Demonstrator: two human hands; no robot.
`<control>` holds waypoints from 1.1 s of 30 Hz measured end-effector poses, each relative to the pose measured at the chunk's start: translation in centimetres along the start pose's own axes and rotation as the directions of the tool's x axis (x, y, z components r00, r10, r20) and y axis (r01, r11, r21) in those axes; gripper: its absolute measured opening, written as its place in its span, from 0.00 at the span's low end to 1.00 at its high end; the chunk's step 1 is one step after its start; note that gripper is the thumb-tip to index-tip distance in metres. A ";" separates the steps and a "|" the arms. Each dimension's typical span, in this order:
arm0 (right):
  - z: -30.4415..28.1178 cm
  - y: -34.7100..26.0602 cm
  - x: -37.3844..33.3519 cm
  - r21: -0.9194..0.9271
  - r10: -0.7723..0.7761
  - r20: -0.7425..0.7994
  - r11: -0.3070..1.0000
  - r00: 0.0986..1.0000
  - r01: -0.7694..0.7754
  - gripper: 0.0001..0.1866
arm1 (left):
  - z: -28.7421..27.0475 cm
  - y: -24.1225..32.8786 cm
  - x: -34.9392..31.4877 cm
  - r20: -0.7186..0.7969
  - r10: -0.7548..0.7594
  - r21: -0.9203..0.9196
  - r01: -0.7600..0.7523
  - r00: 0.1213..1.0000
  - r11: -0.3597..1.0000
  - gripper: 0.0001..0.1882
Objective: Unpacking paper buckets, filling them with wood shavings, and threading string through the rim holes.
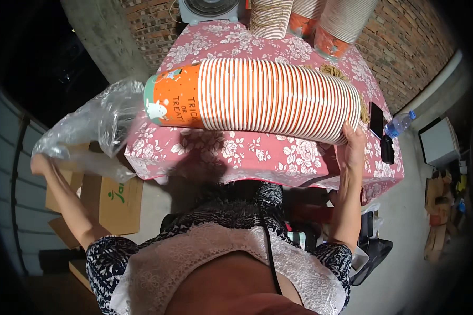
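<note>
A long stack of nested paper buckets (270, 97) lies on its side across the table, white rims to the right. Its exposed left end is orange and green with a small white cartoon figure and dark lettering. My right hand (353, 137) is closed on the rim at the stack's right end, thumb on the outside; its other fingers are mostly hidden. Far out to the left, my left hand (39, 164) grips a crumpled clear plastic bag (102, 118). The bag trails from that hand to the stack's left end, over the table's edge.
A pink floral tablecloth (247, 152) covers the table. At its back stand more bucket stacks (270, 18) and a grey appliance (210, 10). A phone (376, 119), a water bottle (399, 124) and a black object (387, 149) lie right. Below left is a cardboard box (118, 205).
</note>
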State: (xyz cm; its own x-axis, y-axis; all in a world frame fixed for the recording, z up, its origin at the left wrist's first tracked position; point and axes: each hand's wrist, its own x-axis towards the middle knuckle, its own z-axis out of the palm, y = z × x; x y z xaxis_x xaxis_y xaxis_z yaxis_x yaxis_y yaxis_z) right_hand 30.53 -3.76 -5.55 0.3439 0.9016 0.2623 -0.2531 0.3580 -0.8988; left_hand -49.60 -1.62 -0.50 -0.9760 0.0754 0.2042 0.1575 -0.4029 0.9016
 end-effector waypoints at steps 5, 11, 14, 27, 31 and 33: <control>3.5 1.5 -3.7 -0.047 -0.078 -0.162 0.996 0.984 0.071 0.13 | -3.2 -0.7 1.4 0.348 0.303 0.159 -0.374 0.887 0.914 0.18; 10.6 4.7 -12.0 -0.530 -0.296 -0.129 0.827 0.946 0.187 0.09 | 4.5 -0.2 -14.0 0.861 -0.262 0.324 -0.074 0.436 0.943 0.17; 12.2 6.6 -13.3 -0.566 -0.426 0.166 0.698 0.889 0.440 0.10 | 9.2 1.6 -23.8 0.895 -0.443 0.445 0.172 -0.055 0.879 0.18; 14.2 6.0 -13.0 -0.455 -0.156 0.744 0.594 0.650 0.663 0.22 | 19.6 1.4 -42.8 0.787 -0.464 0.528 0.054 -0.407 0.848 0.32; 14.2 8.0 -9.5 -0.288 -0.287 0.729 0.695 0.621 0.659 0.21 | 23.3 -0.6 -45.0 0.841 -0.333 0.333 -0.077 -0.426 0.940 0.29; 13.1 9.6 -8.0 -0.494 -0.295 0.639 0.550 0.711 0.673 0.25 | 22.8 1.4 -47.2 0.865 -0.328 0.301 -0.131 -0.381 0.945 0.27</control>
State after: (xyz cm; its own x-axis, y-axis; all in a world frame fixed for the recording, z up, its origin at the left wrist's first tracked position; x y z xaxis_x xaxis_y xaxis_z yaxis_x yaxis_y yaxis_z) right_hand 13.52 -4.36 -11.70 -0.2584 0.6901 0.6760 0.5391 0.6837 -0.4919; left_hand 0.11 15.09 -0.17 0.4499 0.8920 -0.0437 0.3220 -0.1164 0.9396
